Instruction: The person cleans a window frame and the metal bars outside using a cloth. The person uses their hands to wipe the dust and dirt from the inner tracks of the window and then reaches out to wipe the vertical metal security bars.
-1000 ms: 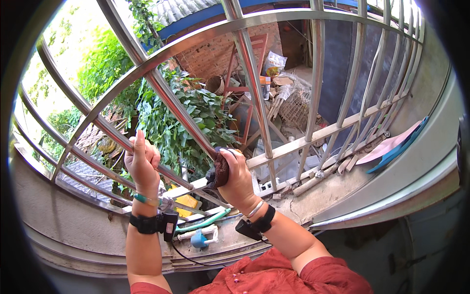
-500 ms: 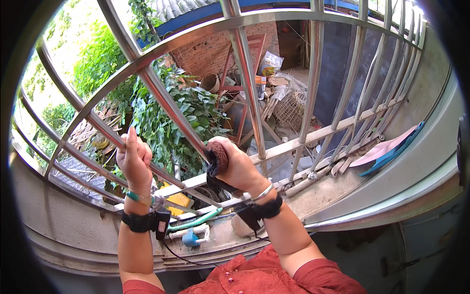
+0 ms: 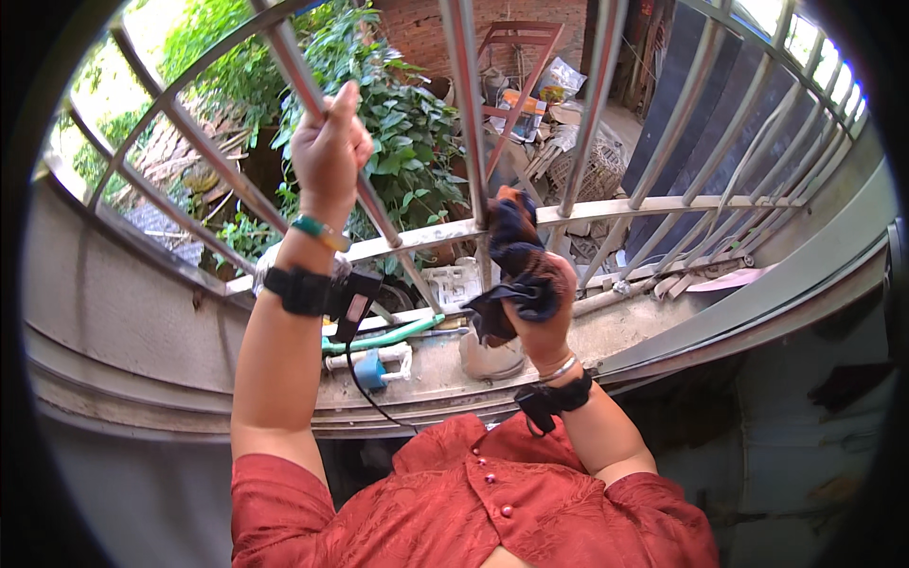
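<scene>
Left hand (image 3: 327, 156) and right hand (image 3: 547, 331) have each shifted one bar rightward, head view: left closed round the held bar (image 3: 380, 216) above the rail (image 3: 431, 236), right gripping dark cloth (image 3: 519, 248) just below the rail. Cloth crosses the rail, long axis roughly up-down, mostly up from the right grip, top beside the next bar (image 3: 470, 123), contact unclear; right hand nearer.

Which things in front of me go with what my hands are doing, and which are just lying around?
In use:
- Dark cloth, in your right hand
- Metal bar, held by your left hand

Lying about:
- Green hose, on the sill
- Blue plastic piece, beside it
- Pink sheet, far right
</scene>
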Available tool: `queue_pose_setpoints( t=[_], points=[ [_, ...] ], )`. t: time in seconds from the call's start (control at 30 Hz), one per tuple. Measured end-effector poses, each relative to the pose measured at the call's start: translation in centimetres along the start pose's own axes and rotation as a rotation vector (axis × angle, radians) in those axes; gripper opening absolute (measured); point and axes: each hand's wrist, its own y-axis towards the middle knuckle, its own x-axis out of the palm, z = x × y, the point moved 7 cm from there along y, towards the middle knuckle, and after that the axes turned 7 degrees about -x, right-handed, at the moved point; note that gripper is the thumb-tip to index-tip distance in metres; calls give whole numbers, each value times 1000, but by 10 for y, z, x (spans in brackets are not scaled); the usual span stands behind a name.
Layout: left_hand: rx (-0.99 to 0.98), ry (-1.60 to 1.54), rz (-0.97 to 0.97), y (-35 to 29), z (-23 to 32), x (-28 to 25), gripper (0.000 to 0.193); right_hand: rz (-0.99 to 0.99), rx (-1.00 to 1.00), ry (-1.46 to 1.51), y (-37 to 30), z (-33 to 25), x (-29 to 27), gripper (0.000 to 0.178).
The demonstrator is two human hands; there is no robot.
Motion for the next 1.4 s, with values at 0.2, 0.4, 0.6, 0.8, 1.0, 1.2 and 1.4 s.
queue_pose_setpoints(
  t=[0.2,0.4,0.6,0.8,1.0,1.2,1.4],
  points=[
    [-12,-5,21,-4,5,6,33,119,280,-3,-29,35,-35,62],
    [-41,-27,18,-3,2,4,34,236,713,408,-36,74,-16,49],
    [-88,-41,5,-3,1,5,34,15,514,327,5,78,47,75],
    [-85,-74,-9,-5,-1,10,31,9,161,-264,17,102,36,66],
    [-27,19,62,-6,5,6,38,-66,139,-194,-1,115,40,62],
    [4,22,30,-4,2,9,39,-212,269,-166,-58,183,15,65],
    [-5,32,82,-8,8,3,38,-505,601,-352,-93,233,-1,57]
  ],
)
